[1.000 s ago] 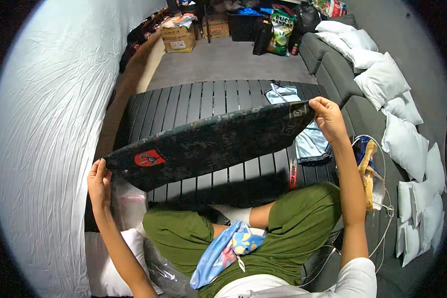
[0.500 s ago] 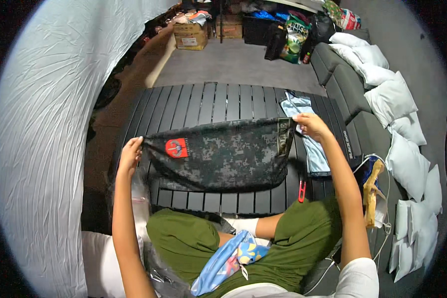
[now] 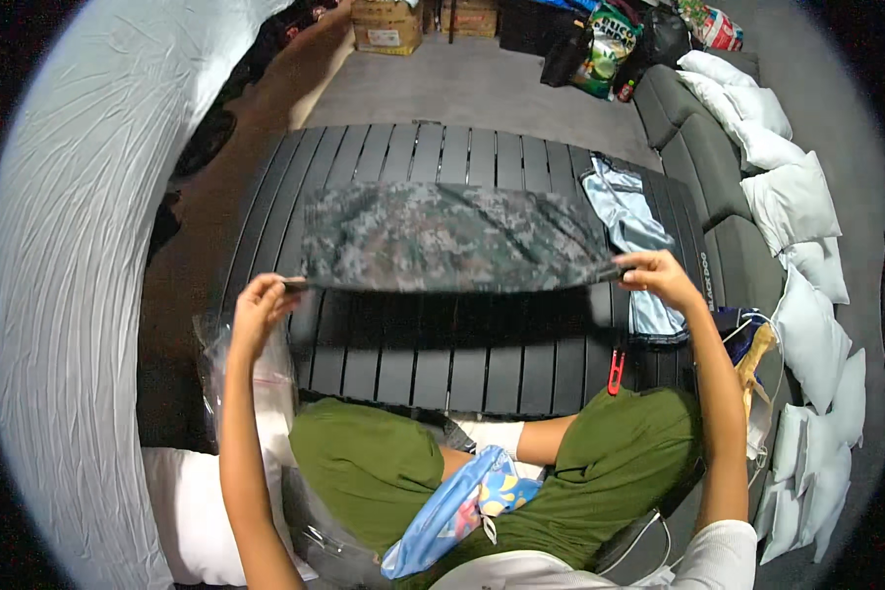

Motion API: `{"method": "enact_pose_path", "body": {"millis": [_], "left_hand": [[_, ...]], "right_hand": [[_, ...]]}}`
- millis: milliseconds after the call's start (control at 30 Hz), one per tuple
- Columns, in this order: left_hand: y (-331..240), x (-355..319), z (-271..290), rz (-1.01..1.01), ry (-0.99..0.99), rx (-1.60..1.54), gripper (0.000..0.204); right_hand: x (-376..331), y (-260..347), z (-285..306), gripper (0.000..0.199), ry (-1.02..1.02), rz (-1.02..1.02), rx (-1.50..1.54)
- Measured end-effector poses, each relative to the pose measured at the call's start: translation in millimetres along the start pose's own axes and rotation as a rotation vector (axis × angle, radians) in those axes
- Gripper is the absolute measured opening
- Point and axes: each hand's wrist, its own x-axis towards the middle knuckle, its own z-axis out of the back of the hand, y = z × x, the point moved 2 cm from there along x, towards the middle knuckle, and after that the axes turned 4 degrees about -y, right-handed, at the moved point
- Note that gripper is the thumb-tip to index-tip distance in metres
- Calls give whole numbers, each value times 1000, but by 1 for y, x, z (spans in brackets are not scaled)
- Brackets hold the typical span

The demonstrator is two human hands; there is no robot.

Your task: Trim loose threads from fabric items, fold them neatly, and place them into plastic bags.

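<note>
A dark camouflage cloth point(image 3: 452, 236) is stretched between my hands, billowing away from me above the slatted black table point(image 3: 413, 374). My left hand point(image 3: 264, 307) pinches its near left corner. At the near right corner, my right hand point(image 3: 664, 278) grips the same edge. Right of the cloth lies a light blue satiny cloth point(image 3: 631, 211) with dark trim, partly behind my right hand. A small red-handled tool point(image 3: 616, 374) rests at the table's near edge. Across my lap lies a blue patterned cloth point(image 3: 457, 516).
A grey sofa point(image 3: 683, 128) with several white pillows point(image 3: 792, 197) lines the right side. White sheeting point(image 3: 79, 295) hangs on the left. Clear plastic bags point(image 3: 231, 369) lie by my left arm. Cardboard boxes point(image 3: 387, 28) and filled bags point(image 3: 610, 54) stand at the back.
The cloth has swung up and away from me; its red patch no longer shows. My right hand has come down and rightward, level with the left. The view has tilted slightly downward.
</note>
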Motion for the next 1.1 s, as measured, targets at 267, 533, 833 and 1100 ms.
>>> {"method": "enact_pose_path", "body": {"millis": [267,533,833,1100], "left_hand": [[56,-72,-9,261,136,115,13],[41,1,-39,138,-221,251,25],[76,73,-62,-116,-437,798,32],[64,61,-73,-104,-548,1029,29]], "right_hand": [[-14,-72,-12,19,110,-248,-33],[62,-80,-9,24,-234,-44,-109],[98,-107,-48,36,-947,18,-547],[88,-98,-68,34,-1076,66,-639]]}}
